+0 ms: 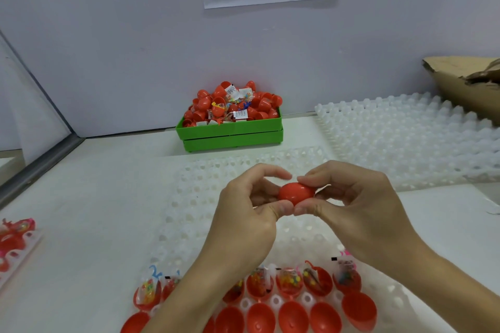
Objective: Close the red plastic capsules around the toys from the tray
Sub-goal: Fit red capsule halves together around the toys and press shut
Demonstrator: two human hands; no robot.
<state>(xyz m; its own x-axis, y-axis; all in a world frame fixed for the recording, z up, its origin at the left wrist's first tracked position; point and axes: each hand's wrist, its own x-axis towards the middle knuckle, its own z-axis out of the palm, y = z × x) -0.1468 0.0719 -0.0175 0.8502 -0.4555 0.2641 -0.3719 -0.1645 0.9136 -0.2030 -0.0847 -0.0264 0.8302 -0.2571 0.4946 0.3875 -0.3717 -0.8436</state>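
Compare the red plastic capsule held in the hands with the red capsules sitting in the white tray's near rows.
The held red plastic capsule is closed into one egg shape; the red capsules in the white tray stand open as separate halves. The held one hides its contents; the tray ones show bagged colourful toys. The held one is pinched between the left hand and right hand, lying sideways; the tray ones sit in the white moulded tray. Both are glossy red plastic.

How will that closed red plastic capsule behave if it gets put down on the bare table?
The closed red plastic egg-shaped capsule would probably roll, since it is rounded all over. Its glossy shell looks slippery, so both hands, left hand and right hand, pinch it. It seems rigid and light.
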